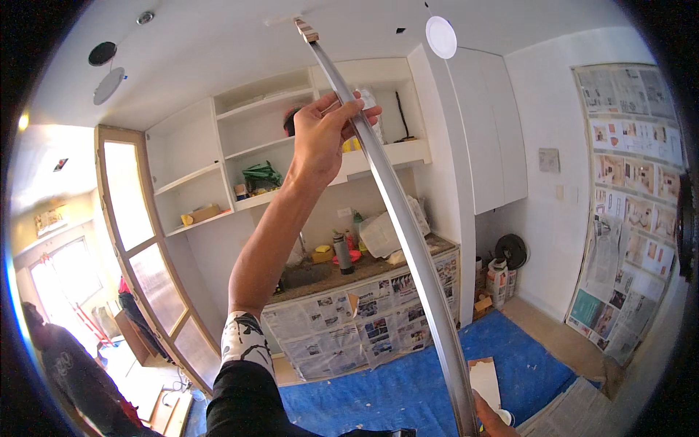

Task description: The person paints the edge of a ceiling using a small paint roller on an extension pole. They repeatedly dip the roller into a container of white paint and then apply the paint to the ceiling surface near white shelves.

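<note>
A long silvery metal pole [404,211] slants from the lower edge up to the ceiling. At its top end is a narrow brown-and-white striped block [306,30], close to a pale patch on the ceiling; whether it touches, I cannot tell. High up on the pole my left hand [328,127] is closed, thumb and fingers around the metal, arm stretched upward. Only part of my right hand [495,421] shows at the bottom edge, wrapped on the pole's lower end, its fingertips mostly hidden.
Blue sheeting [408,404] covers the floor before a newspaper-covered counter [328,331] with a bottle [342,253]. White open shelves [255,109] hang above. A round light panel [441,37] dangles from the ceiling. Another person [80,371] is at lower left, by a framed door [138,247].
</note>
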A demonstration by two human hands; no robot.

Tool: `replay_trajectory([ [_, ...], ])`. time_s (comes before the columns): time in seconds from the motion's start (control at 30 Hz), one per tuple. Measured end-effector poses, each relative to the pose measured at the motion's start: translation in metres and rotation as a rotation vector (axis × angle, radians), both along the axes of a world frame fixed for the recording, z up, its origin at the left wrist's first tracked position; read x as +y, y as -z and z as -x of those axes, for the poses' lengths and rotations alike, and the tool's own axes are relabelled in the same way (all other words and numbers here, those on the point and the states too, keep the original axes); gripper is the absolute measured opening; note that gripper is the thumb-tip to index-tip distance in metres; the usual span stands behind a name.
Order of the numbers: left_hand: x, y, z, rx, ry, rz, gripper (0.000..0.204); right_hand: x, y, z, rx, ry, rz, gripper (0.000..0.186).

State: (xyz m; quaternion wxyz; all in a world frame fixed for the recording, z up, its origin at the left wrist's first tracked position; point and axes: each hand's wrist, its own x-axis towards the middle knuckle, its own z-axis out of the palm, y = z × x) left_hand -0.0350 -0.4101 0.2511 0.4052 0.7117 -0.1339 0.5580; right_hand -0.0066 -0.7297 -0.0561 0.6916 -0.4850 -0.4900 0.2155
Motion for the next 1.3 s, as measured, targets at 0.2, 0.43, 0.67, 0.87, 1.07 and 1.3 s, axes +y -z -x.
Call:
replay_trajectory([
  [0.2, -0.017, 0.005, 0.014, 0.020, 0.003, -0.028, 0.040, -0.020, -0.010, 0.016, -0.011, 0.008, 0.047, 0.052],
  [0.43, 0.013, -0.001, 0.015, 0.021, 0.039, -0.005, 0.028, 0.002, -0.003, 0.028, -0.087, 0.079, -0.052, 0.051],
  [0.67, 0.059, -0.015, 0.009, 0.075, -0.037, 0.098, 0.029, 0.059, -0.023, 0.015, -0.060, -0.001, -0.002, 0.050],
  [0.87, 0.030, -0.003, 0.017, 0.026, 0.079, -0.023, 0.028, 0.021, -0.009, 0.030, 0.011, 0.019, 0.011, 0.051],
  [1.07, 0.008, 0.007, 0.021, 0.022, 0.028, 0.050, 0.030, -0.008, -0.011, 0.031, -0.022, 0.006, 0.049, 0.051],
  [1.3, 0.002, 0.023, 0.022, 0.020, 0.050, 0.044, 0.032, -0.019, -0.011, 0.037, -0.066, 0.076, 0.083, 0.051],
])
